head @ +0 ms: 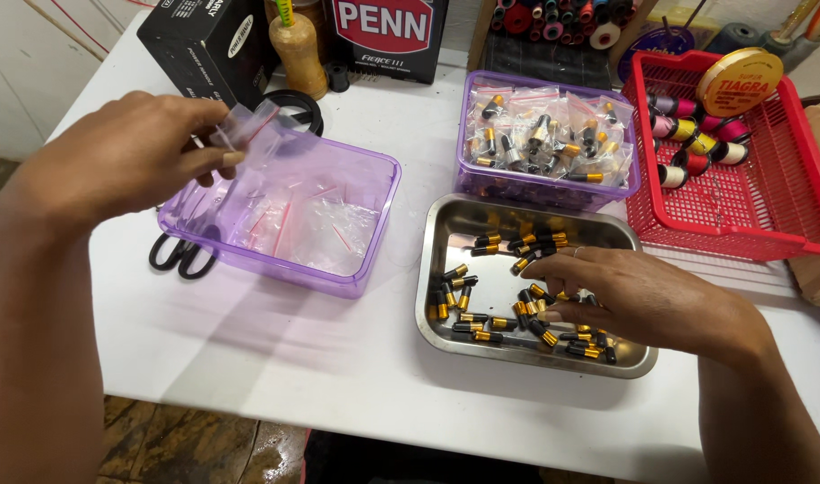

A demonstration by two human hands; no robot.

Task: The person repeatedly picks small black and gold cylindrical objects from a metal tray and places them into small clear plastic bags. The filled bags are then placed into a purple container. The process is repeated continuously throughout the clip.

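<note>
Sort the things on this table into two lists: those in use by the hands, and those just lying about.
In use:
left hand holding a small clear bag
purple tub of empty bags
right hand in the metal tray
black and gold parts

Lying about:
scissors
red basket of thread spools
black boxes
tub of filled bags

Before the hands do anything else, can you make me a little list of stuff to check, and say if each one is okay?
1. Left hand has a small clear bag pinched: ok.
2. Bag mouth open: cannot tell.
3. Right hand rests in the steel tray on the black-and-gold pieces: ok.
4. Right-hand grip shut on a piece: cannot tell.
5. Purple bin has more empty bags: ok.
6. Second purple bin with filled bags sits behind the tray: ok.
</note>
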